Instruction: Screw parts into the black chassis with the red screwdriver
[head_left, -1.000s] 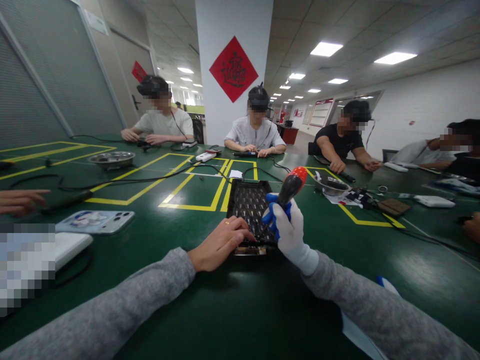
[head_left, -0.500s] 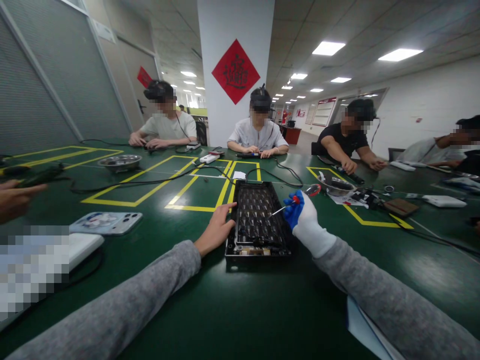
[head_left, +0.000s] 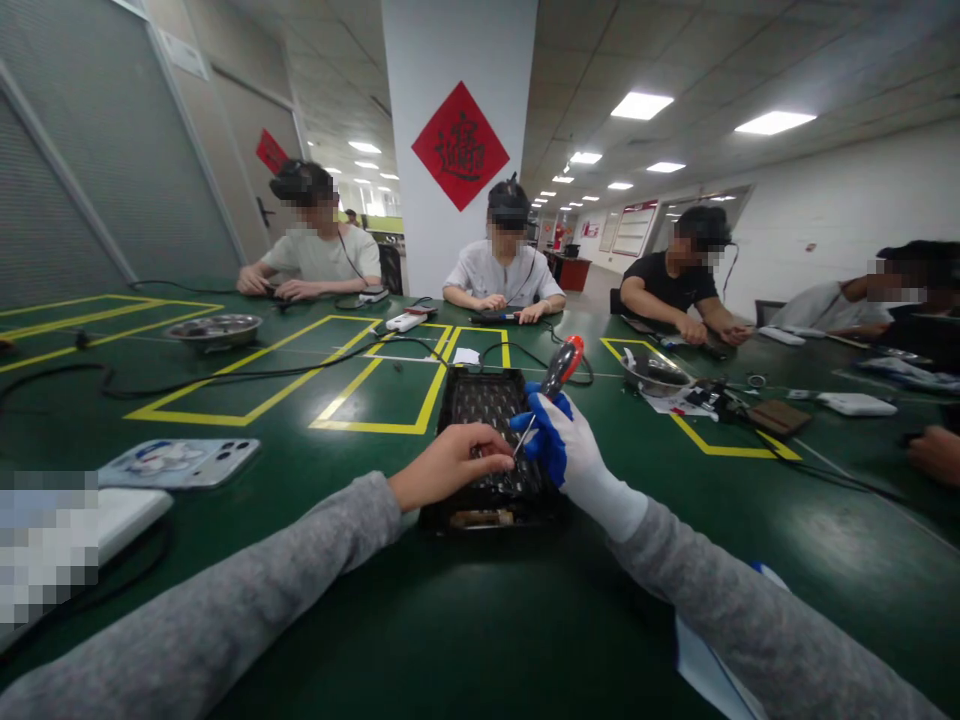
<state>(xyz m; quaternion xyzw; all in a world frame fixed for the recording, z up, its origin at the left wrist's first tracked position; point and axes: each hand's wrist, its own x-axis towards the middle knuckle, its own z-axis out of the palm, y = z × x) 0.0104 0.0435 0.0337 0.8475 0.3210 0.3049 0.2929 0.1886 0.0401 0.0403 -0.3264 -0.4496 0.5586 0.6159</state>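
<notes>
On the table in front of me lies a black rectangular case (head_left: 480, 400), its inside covered by rows of small shiny raised shapes. A pale strip shows at its near end. My right hand (head_left: 574, 455), in a white glove with blue fingers, grips a screwdriver (head_left: 562, 367) with a red and black handle. The screwdriver stands tilted, its shaft pointing down into the case. Bare, my left hand (head_left: 454, 465) reaches over the case, thumb and fingertips closed together beside the screwdriver's tip. Whatever they may pinch is too small to make out.
A phone (head_left: 180, 463) and a partly blurred white object (head_left: 127, 520) lie to the left. Metal bowls (head_left: 214, 332) (head_left: 656, 375) stand farther off on both sides. Cables (head_left: 300, 368) cross the green table (head_left: 465, 640). Several people sit around it.
My left hand has moved from the case's left edge over its middle, fingers now closed. The screwdriver has swung more upright, and my right hand has come left over the case.
</notes>
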